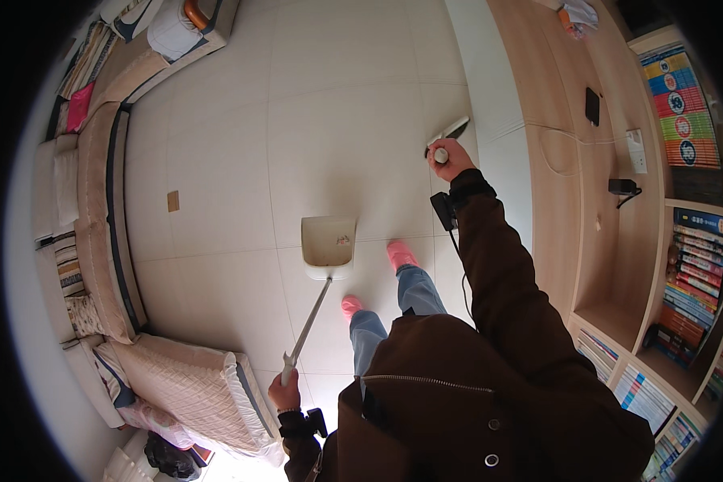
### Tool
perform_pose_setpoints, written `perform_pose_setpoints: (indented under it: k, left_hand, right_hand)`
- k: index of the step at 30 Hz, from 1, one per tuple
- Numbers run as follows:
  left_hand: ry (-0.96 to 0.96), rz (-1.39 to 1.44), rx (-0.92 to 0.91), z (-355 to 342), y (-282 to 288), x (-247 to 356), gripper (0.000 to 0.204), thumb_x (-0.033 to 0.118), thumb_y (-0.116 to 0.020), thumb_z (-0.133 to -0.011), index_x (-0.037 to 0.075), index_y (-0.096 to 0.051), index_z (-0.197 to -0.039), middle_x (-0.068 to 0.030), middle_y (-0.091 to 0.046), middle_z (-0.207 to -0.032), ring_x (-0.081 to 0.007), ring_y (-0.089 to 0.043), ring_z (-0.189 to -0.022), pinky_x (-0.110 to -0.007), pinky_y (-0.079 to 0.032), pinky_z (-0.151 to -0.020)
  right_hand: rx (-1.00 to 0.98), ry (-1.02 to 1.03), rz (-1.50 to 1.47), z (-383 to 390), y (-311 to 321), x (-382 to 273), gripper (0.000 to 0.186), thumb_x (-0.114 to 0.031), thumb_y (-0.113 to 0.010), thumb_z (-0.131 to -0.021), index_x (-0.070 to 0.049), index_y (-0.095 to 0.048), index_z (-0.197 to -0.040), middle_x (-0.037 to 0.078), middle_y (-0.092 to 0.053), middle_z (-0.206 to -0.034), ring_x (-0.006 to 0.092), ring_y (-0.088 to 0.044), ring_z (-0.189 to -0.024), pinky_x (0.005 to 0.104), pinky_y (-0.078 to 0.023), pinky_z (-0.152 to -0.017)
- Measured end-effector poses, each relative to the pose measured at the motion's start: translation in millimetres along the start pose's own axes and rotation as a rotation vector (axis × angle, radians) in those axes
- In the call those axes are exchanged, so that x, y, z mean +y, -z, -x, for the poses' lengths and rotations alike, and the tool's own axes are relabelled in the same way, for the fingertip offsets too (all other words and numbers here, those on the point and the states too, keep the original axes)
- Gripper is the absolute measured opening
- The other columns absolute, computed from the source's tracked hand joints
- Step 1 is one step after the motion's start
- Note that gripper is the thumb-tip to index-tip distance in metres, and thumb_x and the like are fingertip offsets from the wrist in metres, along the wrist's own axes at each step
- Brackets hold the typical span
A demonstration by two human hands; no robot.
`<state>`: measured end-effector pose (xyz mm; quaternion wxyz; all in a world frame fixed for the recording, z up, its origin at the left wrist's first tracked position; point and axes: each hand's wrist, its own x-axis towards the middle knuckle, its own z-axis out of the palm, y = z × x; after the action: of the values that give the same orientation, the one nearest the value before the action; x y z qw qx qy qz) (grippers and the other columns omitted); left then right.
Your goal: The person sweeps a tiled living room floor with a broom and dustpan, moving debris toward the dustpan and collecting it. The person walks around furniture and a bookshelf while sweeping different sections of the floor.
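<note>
Left hand (283, 390), down at the near side, has its fingers wrapped around the upper part of a long pale handle (307, 328), closed firmly on it. Follow that handle out and there's the dustpan (314, 251), cream-coloured, down on the tiled floor (217, 136) in the middle of the scene, its open side facing far. Inside lies a small pinkish patch, too tiny to make out, with darker specks along the near edge.

Over to the far right, the right hand (451, 159) is curled around the broom (451, 132), fingers folded together on a grip seen end-on. The broom's head angles just beside the white base (498, 132) of the wooden cabinet (554, 173); whether its bristles press on the floor, I cannot tell.

Two pink shoes (401, 255) stand to the right of the handle, the farther one ahead. Out left, a brown square piece (173, 201) lies alone on the tiles, between dustpan and beige sofa (104, 241). On the right, a black phone (592, 106) rests on the cabinet top, near a white power strip (636, 151), with books (691, 281) shelved beyond.
</note>
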<state>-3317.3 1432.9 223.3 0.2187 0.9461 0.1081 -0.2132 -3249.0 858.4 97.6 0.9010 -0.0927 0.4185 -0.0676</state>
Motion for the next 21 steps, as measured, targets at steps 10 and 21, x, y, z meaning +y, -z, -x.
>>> perform_pose_setpoints:
  k: [10, 21]
  left_hand:
    - [0.123, 0.02, -0.022, 12, -10, 17, 0.034, 0.03, -0.064, -0.064, -0.001, -0.061, -0.077, -0.012, -0.058, -0.058, -0.0199, -0.056, -0.052, -0.031, -0.043, -0.051]
    - [0.108, 0.042, -0.045, -14, -21, 34, 0.034, 0.03, -0.064, -0.065, 0.0, -0.061, -0.078, -0.0128, -0.058, -0.061, -0.0202, -0.056, -0.055, -0.031, -0.044, -0.053]
  right_hand:
    - [0.364, -0.065, 0.829, 138, 21, -54, 0.008, -0.004, -0.05, -0.068, -0.001, -0.043, -0.071, 0.003, -0.043, -0.053, 0.009, -0.041, -0.039, 0.0193, -0.035, -0.033]
    - [-0.627, 1.004, 1.921, 73, 56, 0, 0.014, 0.006, -0.052, -0.066, -0.004, -0.048, -0.076, 0.009, -0.051, -0.07, 0.0166, -0.051, -0.058, 0.0234, -0.042, -0.048]
